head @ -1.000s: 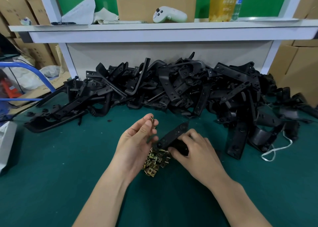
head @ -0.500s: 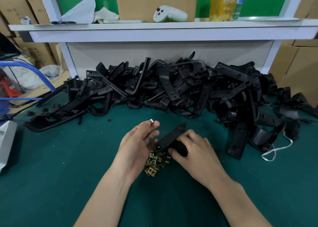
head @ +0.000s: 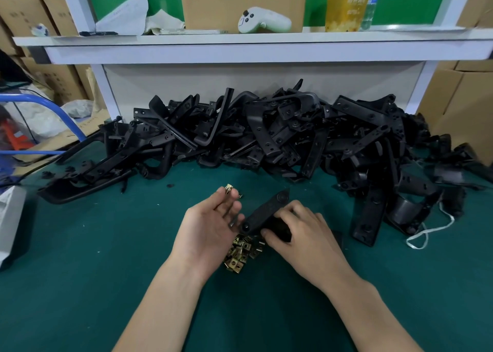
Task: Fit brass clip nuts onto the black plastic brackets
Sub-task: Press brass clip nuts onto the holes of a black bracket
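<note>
Here, shiny brass clip nut (head: 229, 188), left hand (head: 206, 229); flat matte bracket (head: 264, 213), right hand (head: 306, 234).

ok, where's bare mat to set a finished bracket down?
Bare mat left of the left hand, in front of the bracket pile; right of the right hand, by the white cord. Crowded: nut heap between the hands, pile across the back.

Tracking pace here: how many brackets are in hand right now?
1: a bracket gripped by the right hand above the clip nut pile. The left hand pinches one clip nut.
</note>
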`<state>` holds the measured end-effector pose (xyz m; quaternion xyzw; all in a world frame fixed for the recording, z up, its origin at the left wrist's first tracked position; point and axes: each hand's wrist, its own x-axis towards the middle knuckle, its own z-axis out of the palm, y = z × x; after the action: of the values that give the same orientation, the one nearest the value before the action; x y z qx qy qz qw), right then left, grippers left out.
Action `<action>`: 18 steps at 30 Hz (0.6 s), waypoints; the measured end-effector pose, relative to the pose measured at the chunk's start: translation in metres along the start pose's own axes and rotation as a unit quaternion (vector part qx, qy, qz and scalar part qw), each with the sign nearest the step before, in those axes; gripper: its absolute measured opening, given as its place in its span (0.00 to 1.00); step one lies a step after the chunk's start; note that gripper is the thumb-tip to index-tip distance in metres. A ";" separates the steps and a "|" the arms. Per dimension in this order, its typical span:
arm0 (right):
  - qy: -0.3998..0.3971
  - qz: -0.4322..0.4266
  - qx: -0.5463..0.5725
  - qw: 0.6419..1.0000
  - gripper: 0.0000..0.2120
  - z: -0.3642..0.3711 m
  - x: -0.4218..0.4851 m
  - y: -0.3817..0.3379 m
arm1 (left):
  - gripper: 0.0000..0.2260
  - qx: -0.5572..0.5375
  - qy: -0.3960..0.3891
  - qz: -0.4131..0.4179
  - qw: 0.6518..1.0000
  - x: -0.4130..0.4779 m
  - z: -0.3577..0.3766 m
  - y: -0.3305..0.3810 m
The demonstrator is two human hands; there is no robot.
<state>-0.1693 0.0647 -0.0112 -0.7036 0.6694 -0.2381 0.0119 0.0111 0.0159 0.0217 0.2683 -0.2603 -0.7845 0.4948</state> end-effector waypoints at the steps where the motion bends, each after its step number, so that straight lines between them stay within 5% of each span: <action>1: -0.001 0.001 0.000 1.000 0.23 0.000 0.000 0.000 | 0.04 -0.001 0.006 0.001 1.000 0.000 0.000 0.000; 7: -0.002 0.001 0.005 1.000 0.23 -0.001 0.000 0.000 | 0.02 0.009 0.024 0.022 0.999 0.003 -0.004 -0.001; 18: 0.009 -0.012 0.046 0.999 0.15 0.001 0.000 -0.003 | 0.06 0.305 0.059 0.190 0.931 0.005 -0.006 -0.016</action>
<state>-0.1663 0.0644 -0.0108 -0.7079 0.6495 -0.2751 0.0357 0.0030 0.0164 0.0051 0.3976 -0.5036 -0.5417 0.5430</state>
